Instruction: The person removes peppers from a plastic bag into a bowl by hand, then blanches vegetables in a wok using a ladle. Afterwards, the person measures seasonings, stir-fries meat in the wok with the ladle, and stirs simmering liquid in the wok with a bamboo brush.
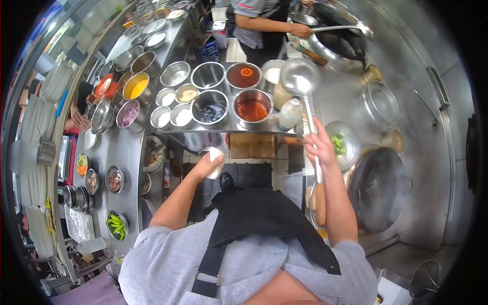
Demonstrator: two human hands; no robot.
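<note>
Between a steel counter [203, 130] and the wok range, a person in a grey shirt [168, 264] and black apron [254, 213] stands with both forearms reaching forward; the left hand [204, 166] is closed around a folded white cloth [216, 161], which pokes out above the fist, just short of the counter's near edge; the right hand [321, 146] holds a long-handled ladle [300, 76] by its handle, the fingers partly extended along it rather than wrapped tight; the ladle's round bowl lies farther forward, near a squeeze bottle [290, 113] and the row of steel pots.

Just beside the right wrist sits a perforated strainer [351, 158] with green pieces [338, 144] inside; next to it, nearer the body, a large dark wok [378, 193] stands on the range, with haze about it; two pots on the counter hold reddish liquid, the nearer one [252, 125] close to the squeeze bottle; off to the left, a bowl of green peppers [117, 226] rests on a side counter [127, 175]; at the far end, a co-worker's hand [302, 31] grips another ladle [335, 28] over a second wok.
</note>
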